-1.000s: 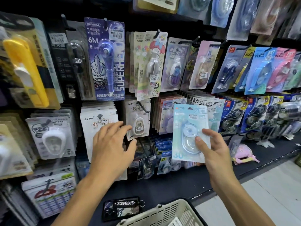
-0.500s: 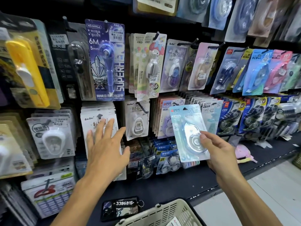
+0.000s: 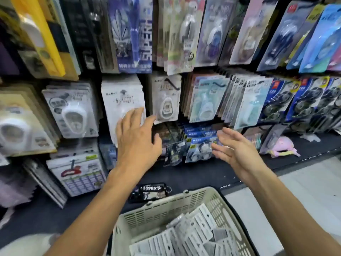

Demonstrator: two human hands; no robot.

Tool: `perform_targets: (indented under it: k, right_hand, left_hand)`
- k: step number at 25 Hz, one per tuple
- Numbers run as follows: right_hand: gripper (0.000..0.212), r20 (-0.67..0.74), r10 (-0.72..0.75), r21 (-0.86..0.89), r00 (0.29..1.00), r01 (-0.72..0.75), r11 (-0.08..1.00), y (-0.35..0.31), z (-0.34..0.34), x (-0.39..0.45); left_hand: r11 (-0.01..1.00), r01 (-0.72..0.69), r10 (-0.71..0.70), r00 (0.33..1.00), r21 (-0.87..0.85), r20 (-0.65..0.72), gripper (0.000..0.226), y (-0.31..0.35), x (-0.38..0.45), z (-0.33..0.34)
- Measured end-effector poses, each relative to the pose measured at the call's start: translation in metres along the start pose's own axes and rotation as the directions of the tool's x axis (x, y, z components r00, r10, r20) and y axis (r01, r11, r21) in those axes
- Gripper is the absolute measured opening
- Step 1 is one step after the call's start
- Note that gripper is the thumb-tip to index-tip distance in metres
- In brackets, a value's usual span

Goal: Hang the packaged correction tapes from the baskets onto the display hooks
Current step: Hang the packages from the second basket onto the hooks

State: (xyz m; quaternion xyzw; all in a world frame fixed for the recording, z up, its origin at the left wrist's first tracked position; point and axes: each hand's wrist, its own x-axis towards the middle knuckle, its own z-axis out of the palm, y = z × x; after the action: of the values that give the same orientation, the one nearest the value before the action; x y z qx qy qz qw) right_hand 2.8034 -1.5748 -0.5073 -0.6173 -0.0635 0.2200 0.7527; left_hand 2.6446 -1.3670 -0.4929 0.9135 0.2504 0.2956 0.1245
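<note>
The light blue correction tape pack hangs on a display hook in the middle row, in front of other packs. My right hand is below it, empty, fingers spread and relaxed. My left hand is held out with straight fingers in front of a white pack stack; whether it touches is unclear. A beige basket at the bottom holds several grey-white packaged tapes.
The wall is crowded with hanging packs in rows. A dark shelf runs under the display, with a black key tag, small blue packs and a pink item on it. White floor shows at right.
My right hand has let go of the light blue pack, which now hangs on the hook, and has dropped lower. The view has tilted down, showing more of the basket.
</note>
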Motion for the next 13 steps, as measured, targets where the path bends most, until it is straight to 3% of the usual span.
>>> perform_targets:
  k: [2, 4, 5, 7, 9, 10, 11, 13]
  right_hand:
    - [0.02, 0.028, 0.127, -0.239, 0.992, -0.116, 0.964, 0.046, 0.011, -0.009]
    - [0.014, 0.063, 0.256, -0.458, 0.965, -0.2, 0.866, 0.108, 0.01, -0.019]
    - [0.012, 0.055, 0.349, -0.552, 0.936, -0.262, 0.791, 0.146, 0.003, -0.027]
    - [0.014, 0.003, 0.555, -0.725, 0.832, -0.38, 0.574, 0.217, -0.016, -0.046]
    - [0.036, -0.039, 0.667, -0.849, 0.744, -0.377, 0.372, 0.276, -0.035, -0.066]
    - [0.048, -0.028, 0.677, -0.863, 0.736, -0.36, 0.355, 0.299, -0.04, -0.073]
    - [0.054, -0.008, 0.662, -0.841, 0.749, -0.363, 0.401, 0.316, -0.041, -0.077]
    - [0.05, 0.004, 0.607, -0.784, 0.795, -0.374, 0.495, 0.341, -0.037, -0.077]
  left_hand:
    - [0.995, 0.005, 0.009, 0.989, -0.099, 0.144, 0.044, 0.003, -0.026, 0.027]
    - [0.994, 0.03, 0.023, 0.89, -0.11, 0.456, 0.041, -0.001, -0.058, 0.063]
    - [0.997, 0.036, 0.016, 0.774, -0.069, 0.632, 0.042, -0.008, -0.08, 0.082]
    - [0.998, 0.063, -0.051, 0.478, 0.024, 0.877, 0.047, -0.036, -0.129, 0.114]
    - [0.987, 0.088, -0.151, 0.209, 0.135, 0.966, 0.052, -0.069, -0.175, 0.134]
    - [0.978, 0.083, -0.2, 0.111, 0.191, 0.973, 0.054, -0.083, -0.194, 0.144]
    - [0.968, 0.086, -0.24, 0.052, 0.235, 0.969, 0.055, -0.093, -0.206, 0.151]
    - [0.947, 0.172, -0.287, 0.075, 0.271, 0.955, 0.052, -0.104, -0.214, 0.167]
